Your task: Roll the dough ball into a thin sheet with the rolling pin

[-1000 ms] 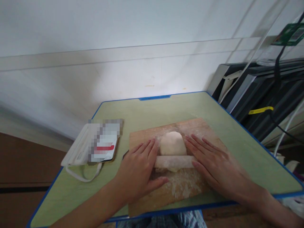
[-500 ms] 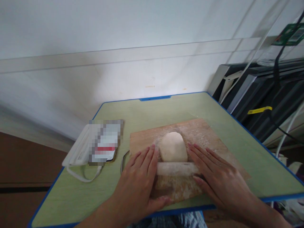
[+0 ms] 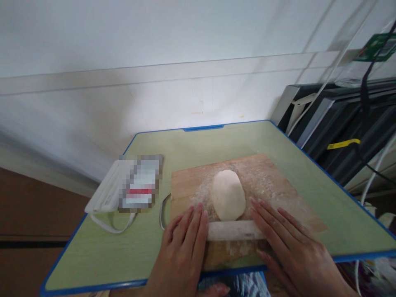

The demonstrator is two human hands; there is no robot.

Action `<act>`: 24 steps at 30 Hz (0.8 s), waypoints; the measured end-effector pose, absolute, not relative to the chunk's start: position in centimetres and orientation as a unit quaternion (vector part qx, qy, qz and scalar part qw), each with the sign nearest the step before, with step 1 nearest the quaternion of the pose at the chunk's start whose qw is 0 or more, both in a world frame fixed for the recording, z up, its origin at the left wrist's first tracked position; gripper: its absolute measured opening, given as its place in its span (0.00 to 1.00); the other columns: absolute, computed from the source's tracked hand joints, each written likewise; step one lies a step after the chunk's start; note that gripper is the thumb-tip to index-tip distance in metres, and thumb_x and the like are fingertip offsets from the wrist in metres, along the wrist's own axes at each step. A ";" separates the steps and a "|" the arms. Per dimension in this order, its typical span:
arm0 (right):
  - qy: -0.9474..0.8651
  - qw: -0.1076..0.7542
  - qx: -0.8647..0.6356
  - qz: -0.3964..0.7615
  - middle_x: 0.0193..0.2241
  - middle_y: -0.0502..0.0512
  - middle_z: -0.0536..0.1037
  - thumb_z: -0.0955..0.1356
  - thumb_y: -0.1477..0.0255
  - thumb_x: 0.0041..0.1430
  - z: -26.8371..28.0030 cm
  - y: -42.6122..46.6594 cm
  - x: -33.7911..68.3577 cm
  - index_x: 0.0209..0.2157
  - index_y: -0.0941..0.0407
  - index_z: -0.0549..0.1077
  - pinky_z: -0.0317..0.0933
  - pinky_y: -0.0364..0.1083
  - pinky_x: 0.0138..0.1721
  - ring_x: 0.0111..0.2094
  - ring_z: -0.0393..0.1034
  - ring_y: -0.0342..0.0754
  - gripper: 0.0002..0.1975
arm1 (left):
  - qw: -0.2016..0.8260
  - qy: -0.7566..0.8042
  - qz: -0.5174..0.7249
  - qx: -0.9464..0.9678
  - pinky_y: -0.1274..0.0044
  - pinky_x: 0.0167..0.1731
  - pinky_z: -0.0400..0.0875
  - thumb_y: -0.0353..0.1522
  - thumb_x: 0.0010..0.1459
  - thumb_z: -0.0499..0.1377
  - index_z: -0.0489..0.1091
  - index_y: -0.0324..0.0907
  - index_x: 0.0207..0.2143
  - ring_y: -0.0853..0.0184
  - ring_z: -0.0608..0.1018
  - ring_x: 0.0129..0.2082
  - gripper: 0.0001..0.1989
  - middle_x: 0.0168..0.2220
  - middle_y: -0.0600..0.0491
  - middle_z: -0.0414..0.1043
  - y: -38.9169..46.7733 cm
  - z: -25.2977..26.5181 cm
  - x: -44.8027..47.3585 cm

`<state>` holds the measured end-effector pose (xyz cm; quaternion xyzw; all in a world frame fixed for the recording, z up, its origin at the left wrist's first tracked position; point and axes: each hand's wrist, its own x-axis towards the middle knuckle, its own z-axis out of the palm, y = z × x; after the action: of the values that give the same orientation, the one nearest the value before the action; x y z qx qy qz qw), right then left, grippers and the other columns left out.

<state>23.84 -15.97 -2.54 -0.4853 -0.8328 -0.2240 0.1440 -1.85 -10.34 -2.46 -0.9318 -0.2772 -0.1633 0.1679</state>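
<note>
Left hand (image 3: pixel 182 247), right hand (image 3: pixel 292 247): fingers (image 3: pixel 202 231) stretched flat over the rolling pin (image 3: pixel 232 230); an overlong pull could run it off the board (image 3: pixel 185 185)!

L hand (image 3: pixel 183 250) palm dn, R hand (image 3: pixel 293 248) same, both angled fwd

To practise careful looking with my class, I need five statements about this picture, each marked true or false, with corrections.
1. The left hand and right hand rest at opposite ends of the pale cylindrical rolling pin. True.
2. The smooth, cream-white, rounded dough lies on the light-brown wooden board. True.
3. The rolling pin lies on the dough's far side. False: it lies on the near side.
4. The board is free of powder. False: white powder dusts it.
5. The board rests on the pale green, blue-edged table. True.
</note>
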 end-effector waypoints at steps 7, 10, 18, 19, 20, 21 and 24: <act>-0.821 0.153 -0.502 -0.227 0.58 0.63 0.64 0.61 0.68 0.60 -2.7 -15.6 23.7 0.57 0.66 0.60 0.61 0.51 0.52 0.59 0.56 0.53 0.26 | 0.168 -0.307 -0.137 -0.927 0.65 0.52 0.56 0.56 0.54 0.48 0.55 0.26 0.58 0.50 0.63 0.57 0.44 0.58 0.34 0.60 -10.1 -1.8 -1.1; -0.822 0.144 -0.512 -0.206 0.59 0.64 0.62 0.61 0.64 0.60 -2.0 -14.1 23.8 0.59 0.66 0.57 0.59 0.53 0.54 0.60 0.54 0.53 0.29 | 0.132 -0.322 -0.099 -0.932 0.62 0.52 0.59 0.54 0.55 0.49 0.55 0.25 0.58 0.48 0.62 0.58 0.42 0.58 0.33 0.58 -8.8 -0.5 -0.4; -0.848 0.128 -0.511 -0.053 0.60 0.65 0.59 0.54 0.61 0.65 0.1 -8.2 25.5 0.60 0.63 0.56 0.51 0.57 0.59 0.62 0.48 0.51 0.27 | 0.004 -0.366 -0.008 -0.931 0.59 0.57 0.55 0.48 0.62 0.44 0.56 0.34 0.59 0.51 0.57 0.62 0.32 0.62 0.37 0.53 -3.5 2.3 1.5; -0.850 0.126 -0.510 -0.037 0.60 0.65 0.58 0.53 0.61 0.65 0.2 -7.6 25.8 0.60 0.63 0.55 0.50 0.57 0.59 0.62 0.47 0.51 0.28 | -0.004 -0.365 -0.009 -0.931 0.59 0.57 0.54 0.48 0.62 0.43 0.56 0.34 0.59 0.52 0.57 0.62 0.32 0.62 0.38 0.53 -3.1 2.5 1.6; -0.852 0.122 -0.509 -0.021 0.61 0.65 0.56 0.53 0.59 0.65 0.2 -7.0 26.0 0.61 0.64 0.54 0.49 0.57 0.59 0.62 0.46 0.51 0.29 | -0.010 -0.364 -0.009 -0.931 0.60 0.58 0.54 0.48 0.63 0.42 0.55 0.34 0.60 0.52 0.56 0.62 0.32 0.62 0.38 0.53 -2.8 2.6 1.7; -0.852 0.117 -0.511 -0.008 0.61 0.65 0.55 0.52 0.58 0.65 0.2 -6.5 26.1 0.61 0.64 0.54 0.48 0.57 0.59 0.62 0.45 0.51 0.30 | -0.015 -0.363 -0.009 -0.932 0.60 0.58 0.54 0.49 0.63 0.42 0.55 0.34 0.60 0.52 0.56 0.62 0.33 0.62 0.37 0.52 -2.6 2.6 1.8; -0.853 0.092 -0.514 0.012 0.61 0.66 0.54 0.51 0.56 0.65 0.0 -6.0 26.3 0.61 0.66 0.52 0.47 0.57 0.60 0.63 0.43 0.51 0.33 | -0.020 -0.367 -0.003 -0.930 0.59 0.57 0.54 0.51 0.61 0.42 0.54 0.33 0.60 0.50 0.55 0.62 0.36 0.62 0.36 0.51 -2.7 2.6 1.8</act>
<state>26.26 -6.02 0.03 -0.5141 -0.8527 0.0124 0.0918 1.83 -2.65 2.58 -0.9300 -0.3670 -0.0035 -0.0195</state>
